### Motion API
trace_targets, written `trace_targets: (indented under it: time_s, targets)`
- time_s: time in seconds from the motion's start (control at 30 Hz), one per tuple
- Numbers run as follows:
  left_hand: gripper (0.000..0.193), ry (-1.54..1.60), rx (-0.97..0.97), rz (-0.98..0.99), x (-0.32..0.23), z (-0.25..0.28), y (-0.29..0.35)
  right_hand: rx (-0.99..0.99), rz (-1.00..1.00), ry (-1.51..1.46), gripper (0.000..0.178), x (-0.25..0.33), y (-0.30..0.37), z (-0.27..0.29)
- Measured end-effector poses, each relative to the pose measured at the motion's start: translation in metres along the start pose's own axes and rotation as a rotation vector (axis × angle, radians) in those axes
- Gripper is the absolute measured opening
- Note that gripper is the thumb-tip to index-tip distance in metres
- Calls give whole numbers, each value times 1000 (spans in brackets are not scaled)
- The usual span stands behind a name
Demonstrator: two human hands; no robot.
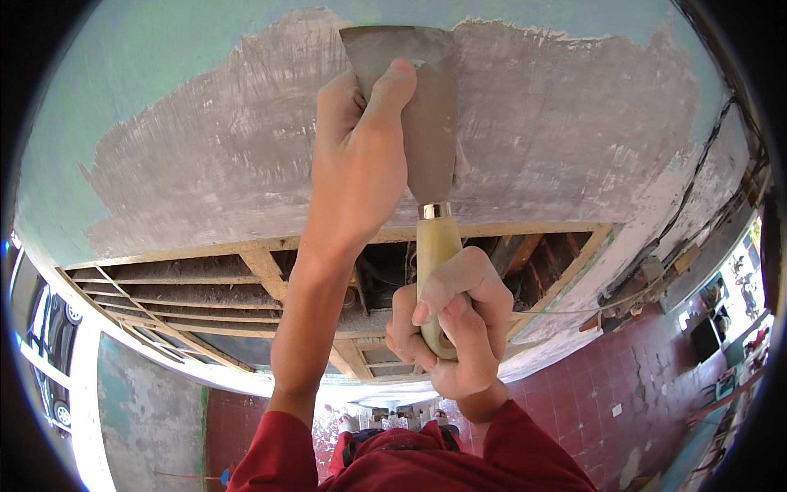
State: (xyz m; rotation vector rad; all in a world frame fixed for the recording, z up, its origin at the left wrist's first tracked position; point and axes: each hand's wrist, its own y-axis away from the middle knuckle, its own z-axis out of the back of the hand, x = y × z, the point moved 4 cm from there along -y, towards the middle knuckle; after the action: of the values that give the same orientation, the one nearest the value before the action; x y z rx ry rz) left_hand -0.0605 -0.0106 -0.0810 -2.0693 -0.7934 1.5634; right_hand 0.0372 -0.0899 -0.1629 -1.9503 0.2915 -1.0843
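A wide-bladed paint scraper [432, 131] with a pale yellowish handle points upward against the wall. My right hand [467, 320] is wrapped round its handle. Higher up, my left hand [358, 164] grips the blade from its left side, thumb flat on the face and the other fingers partly hidden behind it. The blade's straight edge lies at the upper border of a bare grey patch [221, 131], where green paint [82, 156] begins. Small pale flecks show on the metal.
Below the patch, a wooden frame [344, 357] with dusty slats [188, 295] surrounds a dark opening. Dark cables [697, 176] run along the wall at right, above rubble [635, 295] on a ledge. Red floor tiles [590, 381] spread below; parked cars [53, 328] show outside at left.
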Motion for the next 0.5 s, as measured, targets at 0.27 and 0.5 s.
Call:
trace_targets:
  time_s: [0.27, 0.5]
  targets:
    - [36, -3, -15, -58, -7, -3, 3, -8, -4, -78, 14, -5, 4, 1]
    - [36, -37, 10, -49, 0, 1, 11, -10, 36, -33, 16, -17, 9, 3]
